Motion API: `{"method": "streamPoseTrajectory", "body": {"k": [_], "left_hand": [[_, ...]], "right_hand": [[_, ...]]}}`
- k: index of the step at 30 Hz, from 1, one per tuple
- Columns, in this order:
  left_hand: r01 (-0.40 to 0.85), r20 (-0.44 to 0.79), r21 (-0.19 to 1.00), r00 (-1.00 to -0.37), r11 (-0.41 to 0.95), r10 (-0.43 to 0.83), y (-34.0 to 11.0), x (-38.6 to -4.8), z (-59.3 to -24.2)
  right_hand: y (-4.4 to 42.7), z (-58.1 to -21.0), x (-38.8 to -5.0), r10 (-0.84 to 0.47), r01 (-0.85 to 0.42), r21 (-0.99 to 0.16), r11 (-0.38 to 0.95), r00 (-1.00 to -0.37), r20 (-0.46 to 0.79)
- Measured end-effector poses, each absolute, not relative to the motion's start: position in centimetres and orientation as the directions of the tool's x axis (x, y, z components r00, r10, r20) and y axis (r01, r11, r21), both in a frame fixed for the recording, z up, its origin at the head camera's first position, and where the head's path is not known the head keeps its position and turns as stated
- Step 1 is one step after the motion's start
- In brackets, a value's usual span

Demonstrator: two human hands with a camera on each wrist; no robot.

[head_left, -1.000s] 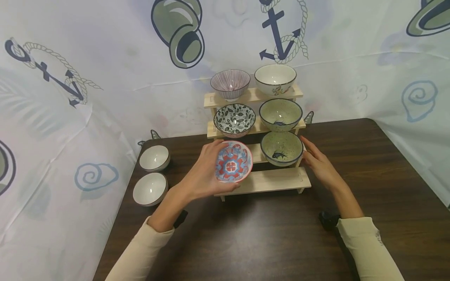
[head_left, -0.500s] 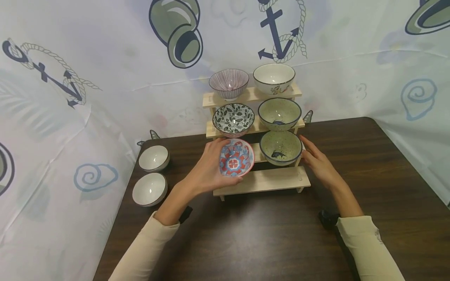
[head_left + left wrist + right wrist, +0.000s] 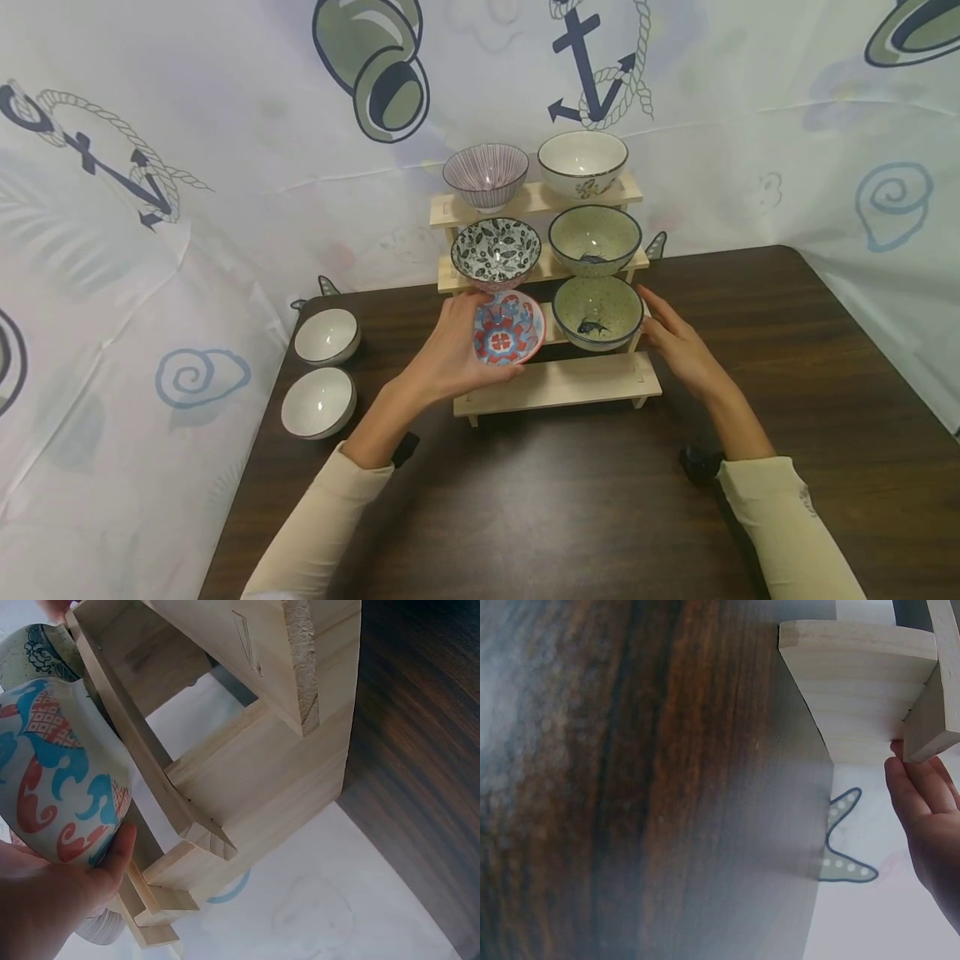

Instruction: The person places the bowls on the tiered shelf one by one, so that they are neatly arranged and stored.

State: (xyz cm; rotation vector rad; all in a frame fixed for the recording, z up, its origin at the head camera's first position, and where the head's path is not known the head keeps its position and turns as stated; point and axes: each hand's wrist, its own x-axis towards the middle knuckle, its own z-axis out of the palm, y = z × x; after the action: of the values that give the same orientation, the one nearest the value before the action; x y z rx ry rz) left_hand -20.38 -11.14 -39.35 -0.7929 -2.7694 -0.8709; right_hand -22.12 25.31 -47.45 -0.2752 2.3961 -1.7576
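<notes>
My left hand [image 3: 456, 354] grips a small bowl [image 3: 507, 332] with a red and blue pattern, thumb at the near side and fingers at the far side. Its inside faces the head camera. It is at the left of the third tier of a stepped wooden rack [image 3: 562, 385]; contact with that tier cannot be told. In the left wrist view the bowl [image 3: 56, 765] shows its patterned outside beside the slats. My right hand [image 3: 678, 346] touches the rack's right end with extended fingers [image 3: 922, 787], beside a green speckled bowl [image 3: 597, 313].
Above stand a striped bowl [image 3: 486, 175], a white floral bowl [image 3: 582, 162], a black-and-white leaf bowl [image 3: 496, 250] and another green bowl [image 3: 595, 239]. Two white bowls [image 3: 327, 337] stand at the table's left edge. A printed cloth [image 3: 247, 267] hangs behind the dark table [image 3: 555, 508].
My left hand has moved slightly up and right with the red and blue bowl, closer to the rack's third tier. My right hand stays at the rack's end.
</notes>
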Motion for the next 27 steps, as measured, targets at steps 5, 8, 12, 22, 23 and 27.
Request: {"method": "streamPoseTrajectory", "body": {"k": [5,8,12,22,23,27], "left_hand": [[0.535,0.304,0.500,-0.845,0.681,0.441,-10.8,-20.5,-39.5],[0.525,0.323,0.516,-0.851,0.676,0.414,-10.6,-20.4,-39.7],[0.494,0.341,0.548,-0.869,0.675,0.359,-10.3,-20.3,-40.2],[0.482,0.354,0.583,-0.875,0.654,0.329,-10.4,-20.2,-40.8],[0.476,0.346,0.584,-0.879,0.657,0.330,-10.5,-20.1,-40.7],[0.454,0.323,0.586,-0.890,0.671,0.320,-11.1,-19.7,-40.5]], "right_hand": [[25.3,-47.3,-22.1,-0.247,-0.057,-0.956,0.289,-0.969,-0.017],[25.4,-47.3,-22.1,-0.246,-0.056,-0.957,0.286,-0.969,-0.017],[25.4,-47.3,-22.1,-0.239,-0.052,-0.955,0.293,-0.971,-0.021],[25.4,-47.1,-22.1,-0.232,-0.053,-0.948,0.313,-0.972,-0.022],[25.4,-47.1,-22.1,-0.232,-0.053,-0.948,0.315,-0.972,-0.023],[25.3,-47.2,-22.1,-0.232,-0.059,-0.944,0.325,-0.972,-0.019]]}}
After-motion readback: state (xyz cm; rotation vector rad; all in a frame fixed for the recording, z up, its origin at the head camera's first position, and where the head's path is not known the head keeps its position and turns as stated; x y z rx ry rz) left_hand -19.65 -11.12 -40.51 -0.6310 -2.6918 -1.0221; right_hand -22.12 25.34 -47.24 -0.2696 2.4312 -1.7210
